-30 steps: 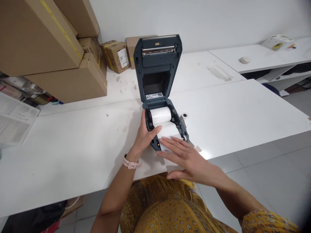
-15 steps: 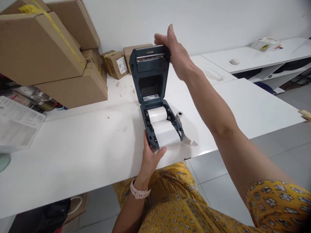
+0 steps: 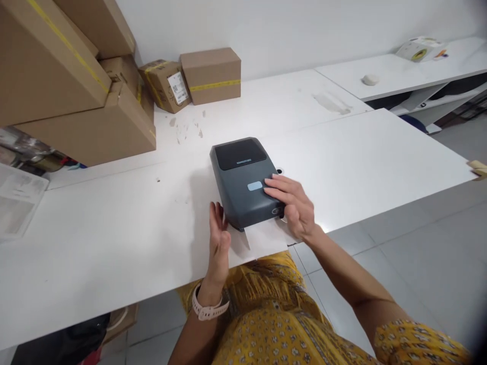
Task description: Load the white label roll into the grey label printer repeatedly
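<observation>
A dark blue-grey label printer point(image 3: 241, 190) rests on the white table point(image 3: 152, 228) with its lid closed. White label paper point(image 3: 264, 237) sticks out of its front edge. My left hand point(image 3: 218, 246) is upright beside the printer's left front corner, fingers stretched and thumb apart, holding nothing. The fingers of my right hand point(image 3: 292, 203) lie on the right side of the lid, close to a light blue button point(image 3: 254, 186). Behind that hand, the end of a small paper roll point(image 3: 280, 171) shows at the printer's right side; the rest of it is hidden.
Large cardboard boxes point(image 3: 87, 121) are stacked at the back left. Two smaller boxes, one taped in yellow point(image 3: 215, 76), stand against the wall. A clear plastic bin point(image 3: 21, 203) is at the far left. A round white object point(image 3: 371, 79) lies on the right-hand shelf.
The printer's lid has swung down from upright to closed, covering the roll inside. My right hand has come down from the raised lid onto its top. My left hand has shifted slightly left.
</observation>
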